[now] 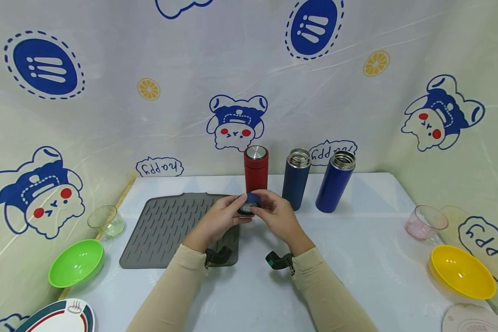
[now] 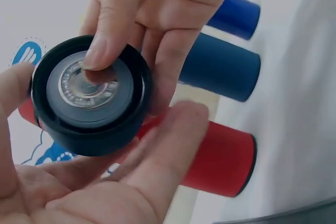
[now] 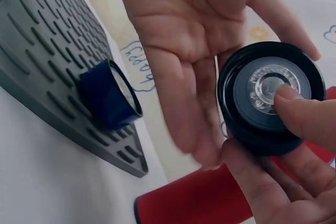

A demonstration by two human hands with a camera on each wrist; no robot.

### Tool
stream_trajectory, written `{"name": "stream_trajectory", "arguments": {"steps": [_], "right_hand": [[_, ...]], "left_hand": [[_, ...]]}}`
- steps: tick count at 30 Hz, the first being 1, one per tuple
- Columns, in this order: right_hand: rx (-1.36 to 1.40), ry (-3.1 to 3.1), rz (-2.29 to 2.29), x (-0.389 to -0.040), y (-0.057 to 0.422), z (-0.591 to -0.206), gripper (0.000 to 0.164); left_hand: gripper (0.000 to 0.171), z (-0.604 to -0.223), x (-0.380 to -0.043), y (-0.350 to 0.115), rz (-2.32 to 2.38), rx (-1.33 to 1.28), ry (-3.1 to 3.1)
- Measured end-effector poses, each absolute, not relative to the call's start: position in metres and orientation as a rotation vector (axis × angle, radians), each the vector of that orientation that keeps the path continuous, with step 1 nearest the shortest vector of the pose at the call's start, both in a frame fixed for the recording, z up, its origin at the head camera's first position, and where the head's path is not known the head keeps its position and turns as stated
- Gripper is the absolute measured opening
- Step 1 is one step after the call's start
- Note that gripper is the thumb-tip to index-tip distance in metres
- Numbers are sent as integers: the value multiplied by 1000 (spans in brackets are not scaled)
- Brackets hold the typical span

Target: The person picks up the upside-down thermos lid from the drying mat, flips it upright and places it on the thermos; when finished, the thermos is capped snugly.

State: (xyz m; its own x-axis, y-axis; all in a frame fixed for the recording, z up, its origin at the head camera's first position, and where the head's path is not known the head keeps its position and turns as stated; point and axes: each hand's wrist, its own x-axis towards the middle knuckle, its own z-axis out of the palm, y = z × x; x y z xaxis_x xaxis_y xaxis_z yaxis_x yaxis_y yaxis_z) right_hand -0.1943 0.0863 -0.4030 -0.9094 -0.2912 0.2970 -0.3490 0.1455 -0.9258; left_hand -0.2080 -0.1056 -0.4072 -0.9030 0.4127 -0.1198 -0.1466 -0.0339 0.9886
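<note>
Both hands hold a dark blue bottle lid [image 1: 249, 201] above the table, its hollow underside facing me. My right hand [image 1: 281, 217] grips the lid, its thumb pressed on the clear round centre of the underside [image 3: 265, 85]. From the other side my left hand [image 1: 216, 217] has its thumb at the rim, with the other fingers stretched below the lid [image 2: 94, 140]. Just behind the hands stands a capped red bottle [image 1: 256, 173]. To its right are an uncapped dark blue bottle [image 1: 296, 182] and an uncapped brighter blue bottle [image 1: 335, 184].
A grey ridged drying mat [image 1: 166, 230] lies at left, with a blue lid [image 3: 109, 98] on it. Along the left edge are a clear glass [image 1: 108, 222], green bowl [image 1: 76, 263] and plate [image 1: 66, 318]. A pink glass [image 1: 424, 223] and yellow bowl [image 1: 462, 272] stand at right.
</note>
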Motion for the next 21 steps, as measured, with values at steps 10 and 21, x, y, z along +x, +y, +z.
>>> {"name": "stream_trajectory", "arguments": {"steps": [10, 21], "right_hand": [[890, -2275, 1843, -206, 94, -419, 38], [995, -2243, 1952, -197, 110, -395, 51]], "left_hand": [[58, -407, -205, -105, 2086, 296, 1805], [69, -404, -199, -102, 1929, 331, 2236]]}}
